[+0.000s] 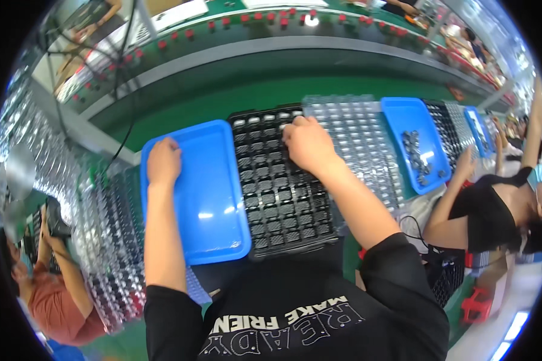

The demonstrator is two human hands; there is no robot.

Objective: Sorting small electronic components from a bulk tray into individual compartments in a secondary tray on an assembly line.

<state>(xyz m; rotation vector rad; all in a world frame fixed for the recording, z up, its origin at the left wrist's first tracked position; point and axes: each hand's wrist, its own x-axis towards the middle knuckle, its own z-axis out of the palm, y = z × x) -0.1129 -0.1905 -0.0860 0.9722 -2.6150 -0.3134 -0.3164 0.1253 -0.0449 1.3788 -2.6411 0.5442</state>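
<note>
My left hand (164, 161) is over the far left part of a blue plastic tray (208, 186), its fingers curled and closed. Whatever it may hold is hidden beneath the fingers. My right hand (309, 143) reaches to the far right part of a black compartment tray (283, 207), fingertips drawn together at its cells. Anything between those fingertips is too small or covered to make out. Small pale pieces show in the far row of the black tray, which stands directly right of the blue one.
Clear plastic blister trays (358, 132) lie to the right, then another blue tray (417, 147) with small dark metallic parts. Stacked clear trays (111, 240) stand left. Co-workers sit on both sides. Dark cables (126, 90) hang at the far left.
</note>
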